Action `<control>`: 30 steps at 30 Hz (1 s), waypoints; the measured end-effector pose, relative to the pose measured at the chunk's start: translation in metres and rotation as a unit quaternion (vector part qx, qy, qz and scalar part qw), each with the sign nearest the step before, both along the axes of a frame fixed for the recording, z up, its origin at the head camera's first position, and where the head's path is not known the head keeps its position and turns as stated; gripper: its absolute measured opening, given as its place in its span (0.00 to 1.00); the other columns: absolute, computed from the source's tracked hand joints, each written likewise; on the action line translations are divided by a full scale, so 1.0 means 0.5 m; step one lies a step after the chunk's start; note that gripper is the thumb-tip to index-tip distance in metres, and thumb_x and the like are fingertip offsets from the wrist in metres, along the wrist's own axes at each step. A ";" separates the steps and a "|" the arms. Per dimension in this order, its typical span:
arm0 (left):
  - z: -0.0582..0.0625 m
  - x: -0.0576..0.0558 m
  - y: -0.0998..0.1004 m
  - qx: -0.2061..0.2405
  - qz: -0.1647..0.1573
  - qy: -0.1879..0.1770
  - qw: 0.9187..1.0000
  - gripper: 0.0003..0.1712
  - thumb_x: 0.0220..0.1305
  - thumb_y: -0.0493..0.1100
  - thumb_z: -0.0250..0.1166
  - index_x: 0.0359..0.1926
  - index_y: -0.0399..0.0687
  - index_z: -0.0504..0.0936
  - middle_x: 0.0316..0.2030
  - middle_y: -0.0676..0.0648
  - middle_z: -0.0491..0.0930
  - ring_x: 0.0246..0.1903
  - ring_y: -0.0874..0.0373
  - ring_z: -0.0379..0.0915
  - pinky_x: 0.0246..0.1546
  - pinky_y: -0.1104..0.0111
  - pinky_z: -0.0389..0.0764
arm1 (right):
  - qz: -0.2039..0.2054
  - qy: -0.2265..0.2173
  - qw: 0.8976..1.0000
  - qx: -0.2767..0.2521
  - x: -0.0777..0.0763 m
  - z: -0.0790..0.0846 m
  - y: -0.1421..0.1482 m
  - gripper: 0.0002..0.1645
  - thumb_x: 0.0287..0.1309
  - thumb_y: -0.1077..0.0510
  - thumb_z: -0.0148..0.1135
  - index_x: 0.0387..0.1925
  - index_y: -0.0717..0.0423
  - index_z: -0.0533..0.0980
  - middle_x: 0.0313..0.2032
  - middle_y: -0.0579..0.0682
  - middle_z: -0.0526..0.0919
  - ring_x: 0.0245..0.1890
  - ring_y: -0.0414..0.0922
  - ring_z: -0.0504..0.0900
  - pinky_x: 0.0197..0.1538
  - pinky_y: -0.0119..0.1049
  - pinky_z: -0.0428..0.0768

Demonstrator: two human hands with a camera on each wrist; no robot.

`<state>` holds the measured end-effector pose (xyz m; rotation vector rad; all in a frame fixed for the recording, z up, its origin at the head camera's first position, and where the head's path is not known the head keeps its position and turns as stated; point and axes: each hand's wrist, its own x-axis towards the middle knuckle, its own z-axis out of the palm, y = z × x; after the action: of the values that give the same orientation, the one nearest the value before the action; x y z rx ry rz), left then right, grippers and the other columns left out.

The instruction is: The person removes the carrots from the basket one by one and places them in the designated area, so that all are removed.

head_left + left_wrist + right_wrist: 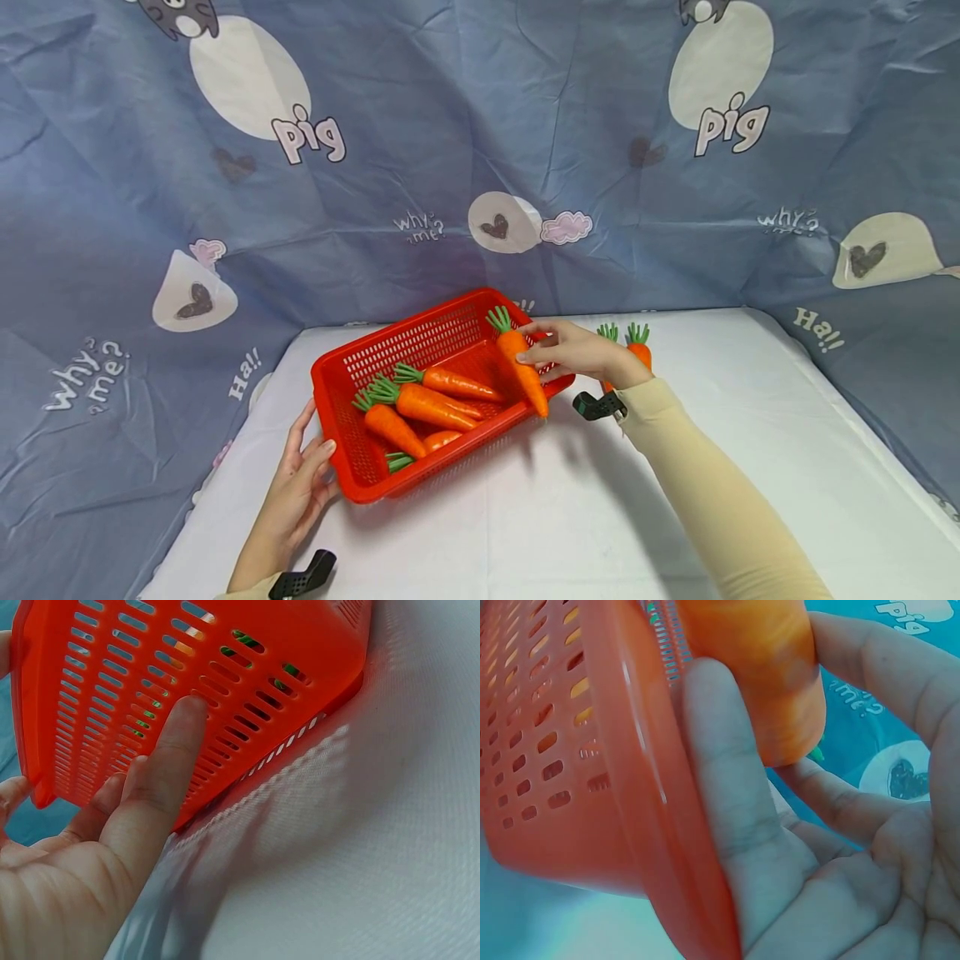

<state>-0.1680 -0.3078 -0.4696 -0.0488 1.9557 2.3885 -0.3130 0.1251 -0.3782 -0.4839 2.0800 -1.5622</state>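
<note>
Head view, far left: from where I stand, a blue backdrop [465, 125] printed with "why me?" and "Ha!!" borders the white surface [585, 533].
Left hand [300, 487]: thumb over the rim and fingers against the outer wall, gripping the left end of the red basket [474, 360]; a black device [303, 577] sits at that wrist.
Basket: slotted and set aslant, its right end farther from the person; I cannot tell whether its base lies flat.
Loose carrots [427, 406]: at least four inside, heaped from the left end to the middle, their green tops pointing mostly left.
Held carrot [529, 385]: above the basket's right end, green top away from the person, tip reaching past the near rim; whether it touches the rim I cannot tell.
Right hand [573, 350]: fingers and thumb pinch that carrot about its upper half; the right wrist view shows one digit lying along the rim.
Two carrots [641, 353]: outside the basket, behind the right wrist and partly hidden by it.
Far right: a beige sleeve [712, 483] slants over the surface.
</note>
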 end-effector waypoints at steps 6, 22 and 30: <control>0.001 -0.001 0.002 -0.002 -0.001 -0.003 1.000 0.43 0.84 0.42 0.54 0.86 0.79 0.44 0.70 0.54 0.66 0.58 0.64 0.84 0.50 0.58 0.91 | -0.005 0.002 1.000 0.003 0.001 -0.001 0.008 0.37 0.72 0.59 0.67 0.77 0.63 0.65 0.51 0.56 0.81 0.44 0.46 0.81 0.53 0.45 0.91; 0.000 0.001 0.000 0.012 -0.011 0.006 1.000 0.43 0.85 0.41 0.53 0.86 0.78 0.44 0.67 0.59 0.73 0.59 0.64 0.84 0.51 0.59 0.90 | -0.022 0.001 1.000 -0.007 0.017 0.012 0.078 0.39 0.72 0.59 0.67 0.79 0.56 0.64 0.50 0.57 0.80 0.42 0.50 0.86 0.48 0.40 0.90; -0.004 0.002 -0.009 0.021 -0.026 0.019 0.999 0.43 0.85 0.39 0.51 0.86 0.76 0.43 0.67 0.60 0.75 0.60 0.63 0.83 0.52 0.58 0.90 | -0.049 0.026 0.998 0.021 0.019 0.012 0.119 0.40 0.71 0.56 0.69 0.79 0.55 0.65 0.54 0.60 0.80 0.46 0.49 0.87 0.53 0.43 0.90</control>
<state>-0.1670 -0.3125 -0.4716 0.0487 1.8961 2.4149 -0.3038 0.1846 -0.3720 -0.4185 2.2012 -1.5722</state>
